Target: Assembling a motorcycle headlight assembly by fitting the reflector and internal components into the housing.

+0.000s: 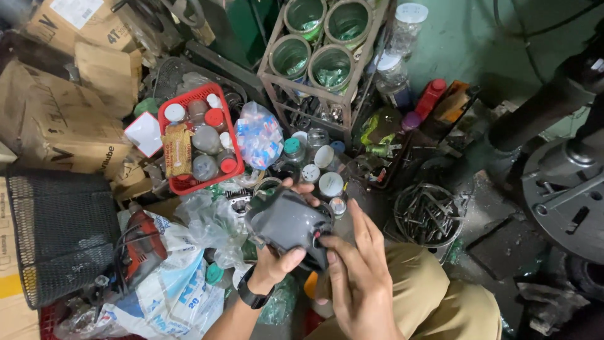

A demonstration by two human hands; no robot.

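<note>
My left hand (275, 263) grips a dark grey plastic housing (286, 221) from below, thumb on its near edge and fingertips curling over its far rim. It wears a black wrist band. My right hand (357, 274) rests against the housing's right end, its fingers pressing near a small red spot on the part. Both hands hold the part above my knee in tan trousers (428, 296).
A red basket (196, 137) of capped jars sits at the left, a bag of small packets (259, 134) beside it. A metal rack (321, 56) holds green-tinted jars. A round tray of metal bits (428, 215), a red power tool (141, 249), cardboard boxes (56, 119) and a black mesh crate (60, 233) crowd the floor.
</note>
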